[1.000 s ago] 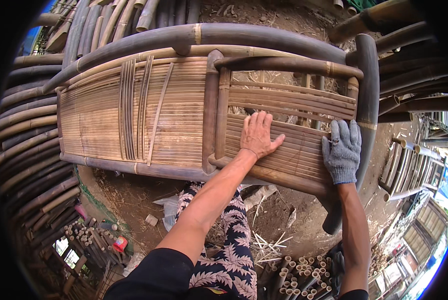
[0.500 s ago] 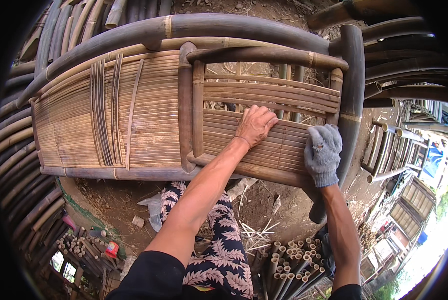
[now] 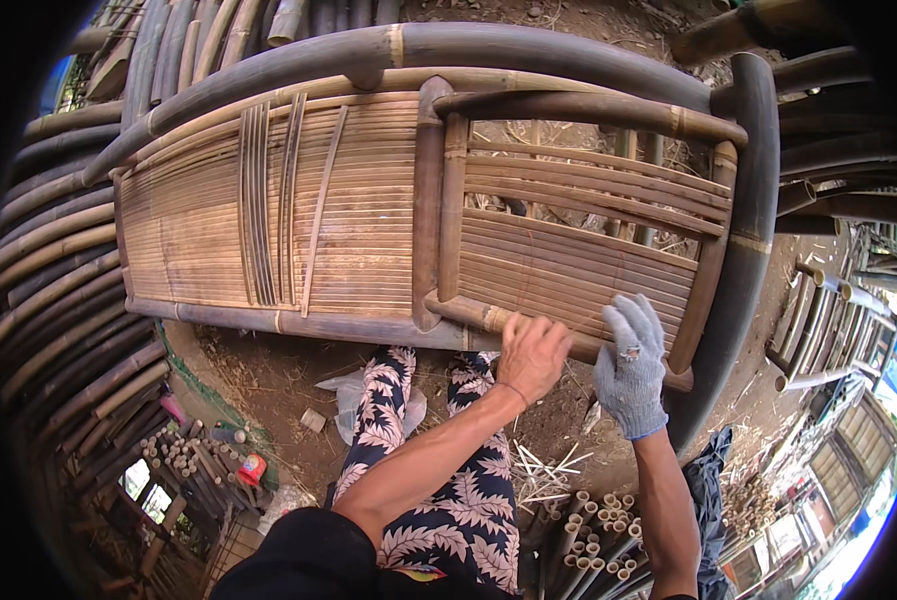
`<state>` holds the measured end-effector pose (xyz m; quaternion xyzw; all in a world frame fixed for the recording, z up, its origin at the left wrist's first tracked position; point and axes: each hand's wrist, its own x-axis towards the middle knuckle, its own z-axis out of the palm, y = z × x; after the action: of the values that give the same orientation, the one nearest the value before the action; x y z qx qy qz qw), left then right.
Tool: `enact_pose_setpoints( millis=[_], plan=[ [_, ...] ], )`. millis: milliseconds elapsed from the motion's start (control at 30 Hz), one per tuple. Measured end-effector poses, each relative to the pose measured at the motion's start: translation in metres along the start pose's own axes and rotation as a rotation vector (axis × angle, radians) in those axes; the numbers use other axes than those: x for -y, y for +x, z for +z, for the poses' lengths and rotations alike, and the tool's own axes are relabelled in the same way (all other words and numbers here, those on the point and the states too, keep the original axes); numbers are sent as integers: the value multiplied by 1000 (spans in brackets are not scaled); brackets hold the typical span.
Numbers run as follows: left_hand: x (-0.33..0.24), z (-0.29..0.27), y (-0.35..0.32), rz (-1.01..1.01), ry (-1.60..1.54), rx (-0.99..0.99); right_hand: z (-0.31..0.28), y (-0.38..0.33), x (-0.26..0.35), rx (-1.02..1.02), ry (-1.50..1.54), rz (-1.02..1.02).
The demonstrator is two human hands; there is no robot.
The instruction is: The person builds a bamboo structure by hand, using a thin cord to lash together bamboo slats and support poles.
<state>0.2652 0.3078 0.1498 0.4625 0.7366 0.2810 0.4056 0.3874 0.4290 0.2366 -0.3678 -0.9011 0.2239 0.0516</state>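
Note:
A dark bamboo bench [image 3: 349, 328] spans the view, with a smaller bamboo frame [image 3: 451, 215] resting at its right end. Thin slats [image 3: 569, 262] fill the near part of that frame, and several more slats [image 3: 599, 190] cross its far part with gaps between. Bare fingers of my left hand [image 3: 532, 352] are bent over the frame's near bamboo rail [image 3: 474, 311]. To its right, my right hand [image 3: 631, 365], in a grey knitted glove, lies over the same rail near the corner. Its fingers are stretched out, and nothing shows in them.
Loose dark strips [image 3: 256, 205] lie across the bench's slatted left part. Bamboo poles [image 3: 54, 255] are stacked at the left, with others at the far right. Cut bamboo tubes [image 3: 594, 540] stand near my legs, beside pale shavings [image 3: 544, 470] on the dirt floor.
Both hands have come back toward me from the slats to the near rail. My gloved fingers have straightened. The whole view has shifted, so the bench appears farther right.

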Motion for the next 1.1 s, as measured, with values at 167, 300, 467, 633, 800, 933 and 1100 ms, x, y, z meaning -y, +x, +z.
enact_pose_setpoints(
  millis=[167, 300, 467, 633, 800, 933, 1100],
  plan=[
    [-65, -113, -6, 74, -165, 100, -51, 35, 16, 432, 415, -50],
    [-57, -141, 44, -68, -586, 279, -87, 52, 9, 166, 300, 245],
    [-19, -36, 125, 212, -189, -97, -45, 69, -54, -206, -329, 408],
    [-4, -5, 142, 316, 77, -53, -22, 87, -69, -127, -623, 612],
    [-15, -20, 165, 126, 112, 273, 19, 118, -68, 180, -608, 576],
    [-16, -21, 181, 99, 129, 451, 33, 144, -65, 677, -700, 266],
    [-23, -12, 190, -2, 95, 473, 55, 119, -123, 699, -218, 341]
  ],
)
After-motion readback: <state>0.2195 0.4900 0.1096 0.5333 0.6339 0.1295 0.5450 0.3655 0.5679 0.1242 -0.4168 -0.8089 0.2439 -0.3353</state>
